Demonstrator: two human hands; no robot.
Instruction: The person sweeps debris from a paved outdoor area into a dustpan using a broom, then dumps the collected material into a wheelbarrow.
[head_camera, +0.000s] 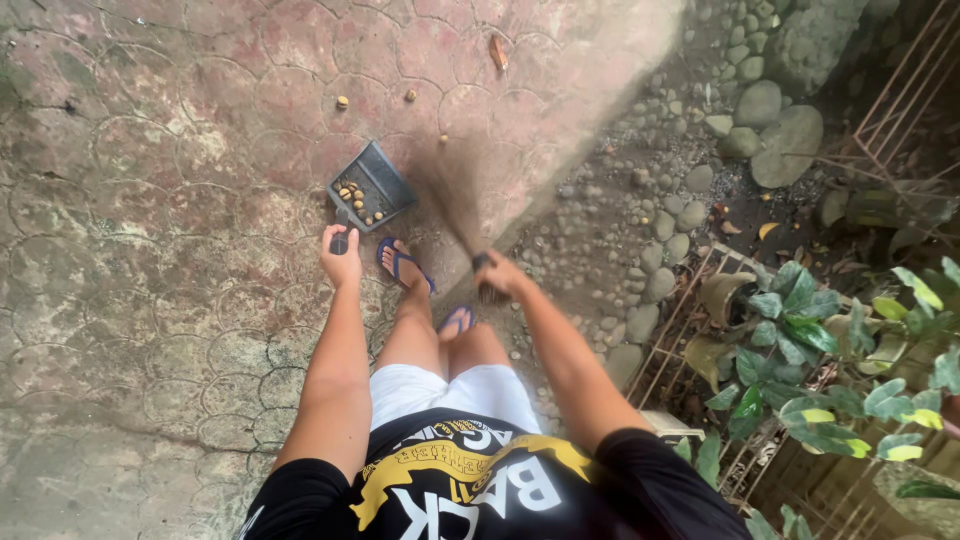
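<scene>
Left hand (341, 257): fingers closed round dustpan (372, 187) handle; pan lay just ahead, mouth toward broom.
Right hand (500, 275): gripped broom (450, 200) (blurred), bristles just right of pan.
Nuts (342, 101): loose, beyond pan.

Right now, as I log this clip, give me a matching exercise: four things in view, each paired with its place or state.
Things:
1. dustpan
2. broom
3. left hand
4. dry leaf

Places or states:
A. lying alone on the far paving
B. gripping the dustpan's handle
C. blurred with motion, in the right hand
D. on the ground, holding small brown bits

Pairs: 1-D, 2-C, 3-B, 4-A
</scene>
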